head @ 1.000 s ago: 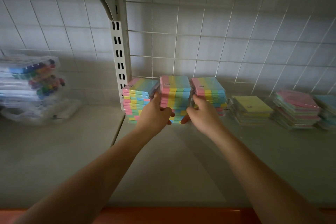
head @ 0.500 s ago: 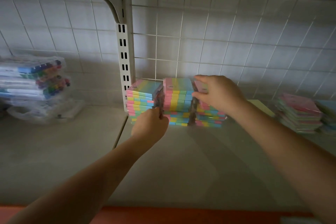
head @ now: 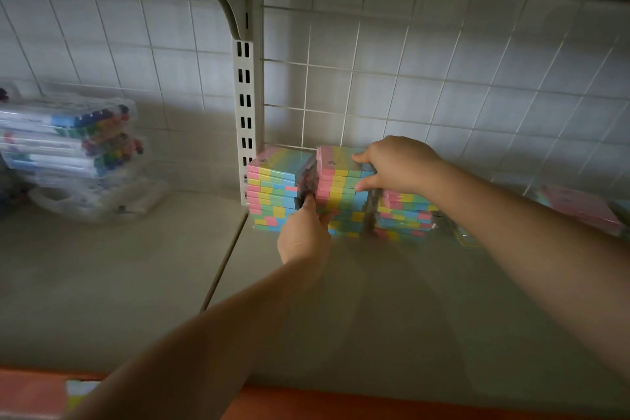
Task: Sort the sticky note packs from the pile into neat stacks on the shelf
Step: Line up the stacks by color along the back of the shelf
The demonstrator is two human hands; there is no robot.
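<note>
Compared with half a second ago, the right hand [head: 397,165] is found shifted leftwards: it was laid on the right stack [head: 405,216] then, and it is now placed over the top right corner of the middle stack [head: 342,191], with the forefinger stretched across the top pack and the thumb set against the stack's right face a few packs down, so that the upper packs are pinched between them. The right stack is thereby uncovered and is seen lower than the other two, just beside the wrist. The left hand [head: 303,235] is kept where it was, at the front of the gap between the left stack [head: 272,194] and the middle stack; its fingers are pushed up into that gap. Whether anything is gripped by it cannot be told, since the fingertips are hidden between the packs.

All three striped stacks are set on the shelf [head: 375,317] against the wire grid [head: 426,78], beyond both hands. Far to the left of the left hand, clear cases of markers [head: 75,147] are piled; they are blurred. To the right of the right forearm, a pink pack pile [head: 579,206] is partly covered by the arm and smeared, and something yellowish beneath the forearm cannot be made out. At the lower left edge a striped pack [head: 76,394] is cut off by the frame.
</note>
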